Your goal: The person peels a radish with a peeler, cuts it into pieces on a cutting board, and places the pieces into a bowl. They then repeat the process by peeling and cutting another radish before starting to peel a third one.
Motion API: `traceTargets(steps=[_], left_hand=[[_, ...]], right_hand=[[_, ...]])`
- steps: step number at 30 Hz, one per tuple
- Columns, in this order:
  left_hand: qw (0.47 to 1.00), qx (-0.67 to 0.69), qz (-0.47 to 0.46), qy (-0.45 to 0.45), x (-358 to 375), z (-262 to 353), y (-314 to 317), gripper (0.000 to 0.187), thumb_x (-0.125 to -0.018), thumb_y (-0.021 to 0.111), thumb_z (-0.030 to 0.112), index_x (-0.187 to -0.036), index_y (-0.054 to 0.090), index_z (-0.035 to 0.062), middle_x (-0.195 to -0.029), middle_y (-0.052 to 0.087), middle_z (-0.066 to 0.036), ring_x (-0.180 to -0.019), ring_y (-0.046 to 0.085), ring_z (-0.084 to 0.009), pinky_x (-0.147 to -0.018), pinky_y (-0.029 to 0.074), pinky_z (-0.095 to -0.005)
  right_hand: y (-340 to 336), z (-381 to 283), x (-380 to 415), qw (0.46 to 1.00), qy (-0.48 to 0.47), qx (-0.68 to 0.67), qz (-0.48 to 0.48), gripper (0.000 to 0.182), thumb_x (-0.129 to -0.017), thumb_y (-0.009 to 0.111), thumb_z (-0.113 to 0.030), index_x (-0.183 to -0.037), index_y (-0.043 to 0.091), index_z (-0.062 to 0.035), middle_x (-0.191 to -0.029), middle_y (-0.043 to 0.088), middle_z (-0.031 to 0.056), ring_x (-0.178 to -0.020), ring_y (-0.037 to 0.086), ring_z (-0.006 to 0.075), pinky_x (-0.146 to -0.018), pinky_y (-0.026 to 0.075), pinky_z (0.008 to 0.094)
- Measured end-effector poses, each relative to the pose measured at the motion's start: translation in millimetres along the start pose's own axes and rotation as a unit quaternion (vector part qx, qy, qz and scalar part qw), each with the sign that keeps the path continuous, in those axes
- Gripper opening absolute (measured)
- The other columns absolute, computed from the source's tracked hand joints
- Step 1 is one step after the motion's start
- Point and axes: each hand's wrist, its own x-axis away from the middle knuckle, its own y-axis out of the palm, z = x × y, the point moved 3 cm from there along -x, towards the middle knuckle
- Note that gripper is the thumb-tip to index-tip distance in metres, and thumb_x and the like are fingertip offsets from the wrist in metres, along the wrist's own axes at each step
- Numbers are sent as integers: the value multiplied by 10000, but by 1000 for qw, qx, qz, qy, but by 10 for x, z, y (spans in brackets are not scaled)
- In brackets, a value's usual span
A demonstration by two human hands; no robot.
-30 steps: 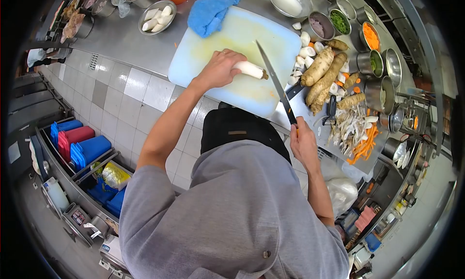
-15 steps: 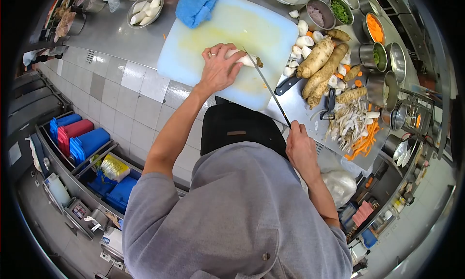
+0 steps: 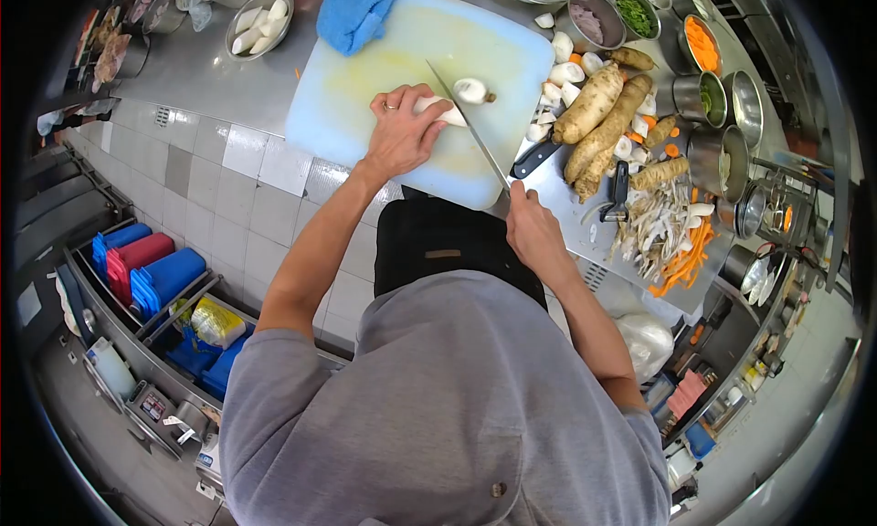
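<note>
On the pale cutting board, my left hand is closed over a peeled white root, pressing it to the surface. My right hand grips a long kitchen knife by its handle. The blade slants across the board, close by the root's cut end. A severed end piece with a brown tip lies apart on the far side of the blade. Unpeeled brown roots are piled right of the board, with peeled white chunks around them.
A blue cloth covers the board's far left corner. At the far left stands a bowl of white pieces. A black-handled knife, a peeler and peelings lie right. Several metal containers line the right side.
The root's brown-tipped end has come off and sits separately. My right hand has moved up and left with the knife, its blade now past the root. My left hand keeps its hold.
</note>
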Motion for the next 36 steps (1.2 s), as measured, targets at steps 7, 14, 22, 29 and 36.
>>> traceTargets(steps=[7,14,22,29,36], left_hand=[[998,12,47,30,186,-43,-57,373,-804,729,98,-1161,640,164,-1177,557,-43,-1125,484,-271,-965,341,-438],[997,5,65,37,225,-45,-31,390,-787,711,36,-1156,639,139,-1155,568,-45,-1115,499,-272,-953,378,-431],[999,-36,-36,-2,-144,175,-299,390,-799,676,38,-1170,621,148,-1169,584,-51,-1136,523,-271,-921,400,-423],[997,-63,-50,-9,-146,184,-292,428,-769,605,-24,-1159,621,151,-1155,594,-51,-1132,531,-267,-902,409,-413],[997,-73,-36,4,-151,190,-281,416,-769,587,-24,-1148,616,146,-1155,592,-46,-1122,535,-261,-881,420,-396]], right_hand=[[85,326,167,993,-14,-89,81,173,-922,512,-38,-1059,417,11,-906,594,291,-822,596,506,-719,470,569],[-52,545,417,989,34,-85,119,121,-936,501,-44,-1025,431,0,-864,588,273,-769,599,495,-663,470,571],[-243,208,669,998,9,-42,41,174,-881,538,-15,-1024,439,-8,-892,564,247,-729,593,496,-628,483,562],[-497,38,735,999,5,45,-1,264,-832,574,-1,-1063,447,-5,-895,560,231,-698,631,456,-608,531,518],[-137,21,178,998,-37,59,2,293,-823,569,15,-1083,436,-7,-922,582,267,-749,645,462,-656,548,512]])
